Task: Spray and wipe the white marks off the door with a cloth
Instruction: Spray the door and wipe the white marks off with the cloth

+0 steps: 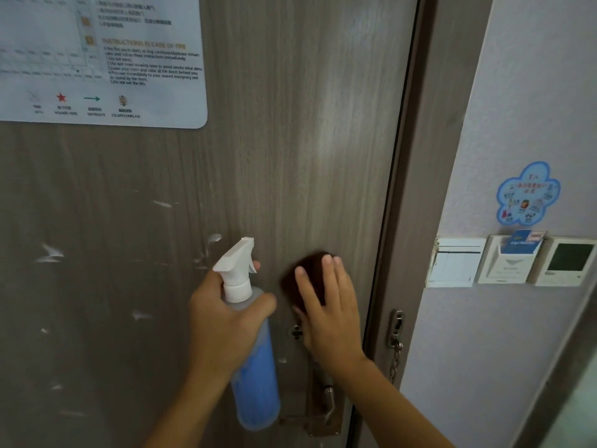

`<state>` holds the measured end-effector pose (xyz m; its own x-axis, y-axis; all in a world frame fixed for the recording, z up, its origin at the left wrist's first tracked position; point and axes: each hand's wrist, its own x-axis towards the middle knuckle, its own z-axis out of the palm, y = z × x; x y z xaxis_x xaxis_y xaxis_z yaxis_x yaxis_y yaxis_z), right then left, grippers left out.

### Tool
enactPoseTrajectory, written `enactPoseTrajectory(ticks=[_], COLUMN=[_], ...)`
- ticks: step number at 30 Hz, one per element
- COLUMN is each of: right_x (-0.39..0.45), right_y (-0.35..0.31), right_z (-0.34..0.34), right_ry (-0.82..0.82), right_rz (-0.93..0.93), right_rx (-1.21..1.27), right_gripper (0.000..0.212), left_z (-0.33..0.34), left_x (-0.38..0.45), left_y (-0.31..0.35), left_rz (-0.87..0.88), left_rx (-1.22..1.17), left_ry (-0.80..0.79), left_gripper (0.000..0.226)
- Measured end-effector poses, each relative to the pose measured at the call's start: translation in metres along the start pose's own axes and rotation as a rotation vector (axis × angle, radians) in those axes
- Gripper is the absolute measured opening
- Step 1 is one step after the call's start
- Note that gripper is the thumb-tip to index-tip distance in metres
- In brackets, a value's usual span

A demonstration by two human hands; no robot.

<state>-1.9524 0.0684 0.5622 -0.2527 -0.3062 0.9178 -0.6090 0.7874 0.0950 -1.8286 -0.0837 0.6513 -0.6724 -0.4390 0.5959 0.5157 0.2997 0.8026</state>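
Wiping looks to be the step in hand, with spraying kept ready. The right hand [329,315] lies flat against the door [307,156], fingers [326,276] straight and a little spread, pressing a dark cloth [307,270] onto the wood just above the small latch knob [296,332]. Only the top and left edge of the cloth show past the fingertips; the rest is hidden under the palm. A flat palm suits the job, I'd say, since it spreads pressure over the whole pad rather than one fingertip.

The left hand [223,321] grips the bottle [255,367] round its neck, fingers curled tight about it, one fingertip showing beside the trigger [250,270]; whether it rests on the trigger I cannot tell. The bottle stands nearly upright, nozzle [247,242] toward the door, blue liquid in its lower part, held just left of the cloth so a squirt could land beside the wiping hand.

Marks [51,252] remain, scattered white streaks across the left half of the door, well apart from the cloth. By my judgement most of the job lies ahead, and the cloth must travel left. The handle [328,399] sits below the right wrist, and the chain [394,350] hangs on the frame.
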Motion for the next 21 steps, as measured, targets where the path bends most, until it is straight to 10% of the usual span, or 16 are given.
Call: enactPoseTrajectory(ticks=[10,18,21], right_x=[0.084,0.003,-0.021], right_y=[0.011,-0.009,-0.002], right_z=[-0.031,0.003,0.001], right_ry=[0.316,0.052,0.084], right_rz=[0.369,0.070,0.289], right_rx=[0.184,0.093,0.131], right_gripper=[0.056,0.068,0.076], left_z=[-0.011,-0.016,-0.022], left_x=[-0.003,-0.007,-0.008], left_y=[0.006,0.004,-0.001], left_rz=[-0.006,0.003,-0.006], left_rx=[-0.007,0.002,0.021], left_ry=[0.026,0.045,0.040], left_gripper=[0.033,0.037,0.040])
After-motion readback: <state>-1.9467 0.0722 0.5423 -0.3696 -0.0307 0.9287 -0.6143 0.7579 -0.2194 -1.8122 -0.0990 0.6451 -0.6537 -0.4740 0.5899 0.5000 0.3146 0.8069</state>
